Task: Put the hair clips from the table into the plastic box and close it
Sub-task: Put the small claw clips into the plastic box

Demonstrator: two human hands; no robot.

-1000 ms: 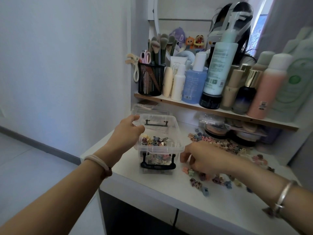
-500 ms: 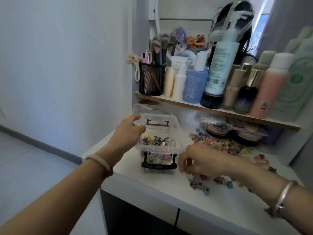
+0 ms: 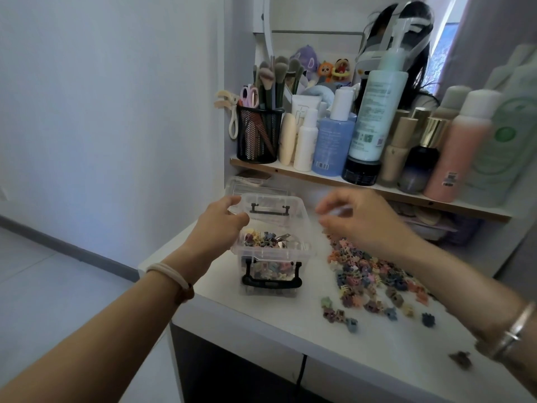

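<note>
In the head view we see the left hand (image 3: 220, 225) reaching forward, its fingers and thumb curled round the far left rim of the open plastic box (image 3: 273, 253), which stands near the left edge of the table (image 3: 290, 327) with some clips already inside. The right hand (image 3: 357, 219) hangs blurred above the table just right of the box, fingers bent, and we cannot tell whether it holds anything. The hair clips (image 3: 366, 274) lie spread below it, a bare strip parting them from the box, with the shelf (image 3: 386, 189) close behind.
</note>
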